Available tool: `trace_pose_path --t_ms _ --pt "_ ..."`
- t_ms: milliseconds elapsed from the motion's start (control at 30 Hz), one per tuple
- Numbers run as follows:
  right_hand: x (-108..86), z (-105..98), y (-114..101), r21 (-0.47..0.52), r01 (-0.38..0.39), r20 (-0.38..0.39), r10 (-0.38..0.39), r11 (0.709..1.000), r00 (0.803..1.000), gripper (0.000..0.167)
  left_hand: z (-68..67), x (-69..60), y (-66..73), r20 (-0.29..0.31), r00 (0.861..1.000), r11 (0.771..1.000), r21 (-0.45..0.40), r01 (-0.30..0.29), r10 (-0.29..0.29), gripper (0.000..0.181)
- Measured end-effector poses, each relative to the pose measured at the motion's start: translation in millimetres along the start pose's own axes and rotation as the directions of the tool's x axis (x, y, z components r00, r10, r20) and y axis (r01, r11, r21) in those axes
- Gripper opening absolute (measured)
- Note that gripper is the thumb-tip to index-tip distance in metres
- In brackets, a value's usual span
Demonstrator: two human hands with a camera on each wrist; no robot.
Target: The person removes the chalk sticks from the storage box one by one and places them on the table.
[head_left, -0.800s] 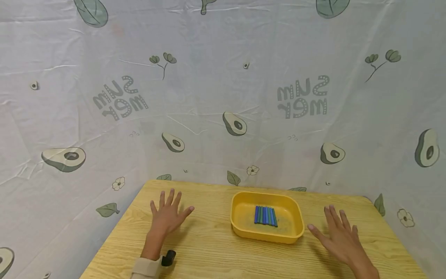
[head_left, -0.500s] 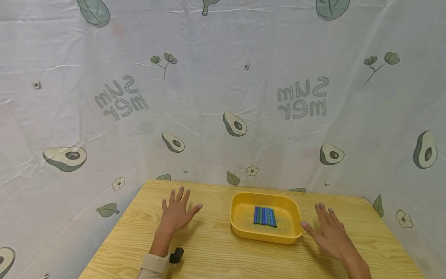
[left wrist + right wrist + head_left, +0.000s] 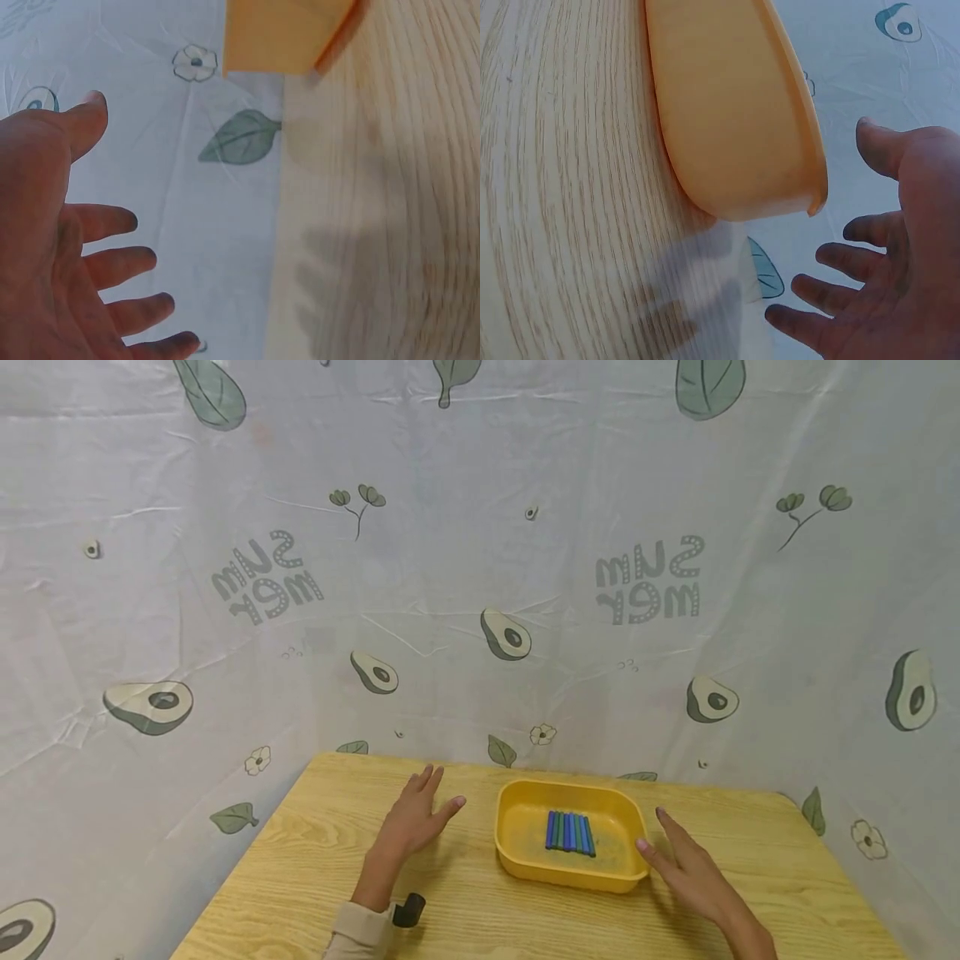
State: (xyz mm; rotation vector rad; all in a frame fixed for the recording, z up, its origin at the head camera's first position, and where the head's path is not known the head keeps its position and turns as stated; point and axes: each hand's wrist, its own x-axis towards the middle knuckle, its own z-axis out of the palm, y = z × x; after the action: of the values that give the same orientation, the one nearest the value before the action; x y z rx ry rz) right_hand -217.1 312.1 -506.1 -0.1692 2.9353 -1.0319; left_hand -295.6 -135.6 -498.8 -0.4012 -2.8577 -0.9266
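Standing by the table, I note a wooden tabletop (image 3: pixel 525 931) with a yellow tray (image 3: pixel 567 878) set right of its middle, near the far edge. Inside the tray, a row of blue and green sticks (image 3: pixel 571 834) lies flat, side by side, lengths running roughly front to back; greyish smudging on the tray floor about them. Left hand (image 3: pixel 415 820) raised over the wood on the tray's left, near it but apart, fingers extended and relaxed, thumb held away toward the tray; the left wrist view has the four fingers slightly fanned, their shadow falling separately on the wood. Right hand (image 3: pixel 688 870) just beside the tray's right end, fingers likewise extended, thumb standing off from them. From the head view the right thumb's tip overlaps the tray's rim; the right wrist view has cloth visible between thumb and tray. Both hands spread, neither pinching. At the left wrist, a light beige sleeve (image 3: pixel 362 928) and a small black device (image 3: pixel 409 910). Behind the table, a pale, creased cloth (image 3: pixel 450 552) printed with avocado halves (image 3: pixel 498 642), leaves (image 3: pixel 502 751), flowers and mirrored "summer" lettering.
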Motion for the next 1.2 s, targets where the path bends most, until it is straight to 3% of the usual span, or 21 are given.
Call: trace_pose_path --t_ms 333,567,800,1033,1200 --pt "4.4 7 1 0.140 0.032 -0.005 -0.032 0.990 0.999 0.081 8.0 7.6 24.3 -0.006 0.998 0.991 -0.114 -0.069 0.068 0.079" --pt "6.9 9 1 0.182 -0.035 0.023 0.032 0.983 0.999 0.080 14.7 15.9 39.8 -0.032 0.993 0.974 -0.194 -0.119 0.115 0.074" --pt "4.5 13 0 0.285 -0.096 0.032 0.091 0.954 0.995 0.069 26.7 21.7 58.0 -0.059 0.986 0.929 -0.329 -0.168 0.157 0.065" --pt "9.2 11 -1 0.392 -0.106 0.048 0.095 0.914 0.994 0.062 36.9 30.6 76.7 -0.045 0.989 0.893 -0.425 -0.147 0.142 0.055" --pt "14.0 9 -2 0.433 -0.124 0.049 0.114 0.893 0.992 0.061 45.5 37.8 87.2 0.000 0.991 0.859 -0.498 -0.119 0.137 0.049"
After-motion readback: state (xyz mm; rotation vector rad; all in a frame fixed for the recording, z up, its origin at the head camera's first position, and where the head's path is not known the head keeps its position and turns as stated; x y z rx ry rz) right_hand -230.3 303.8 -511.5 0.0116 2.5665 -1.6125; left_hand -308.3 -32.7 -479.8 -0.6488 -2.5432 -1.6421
